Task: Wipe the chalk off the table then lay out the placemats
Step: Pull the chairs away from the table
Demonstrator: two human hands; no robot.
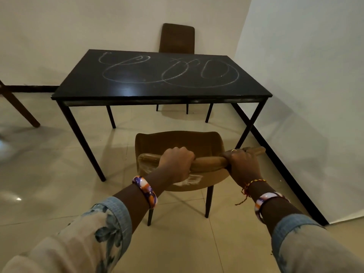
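Pale walls meeting at a corner, glossy beige tiled floor (59,174), dark skirting along the base of the walls. Black rectangular table (94,89) on thin black metal legs, standing close to the right-hand wall. White chalk scribbles (169,69), loops and ovals, spread across the far half of the table top from near the far left corner to near the right edge; near half bare and shiny. Brown upholstered chair (177,39) behind the far edge of the table, against the wall. Second brown padded chair (197,142) on the floor short of the near edge, back turned to the camera. Left hand (177,164) curled tight over the top rail of that chair back, right hand (243,164) likewise clenched on the rail nearer its right end, a ring on one finger. Patterned purple-and-orange bangles (146,191) on both wrists, a red-and-yellow thread on the right. Faded blue denim sleeves (110,219) rolled at the forearms. Something pale, perhaps a cloth (192,180), on the seat below the left hand, mostly hidden. Wooden leg of other furniture at the left edge.
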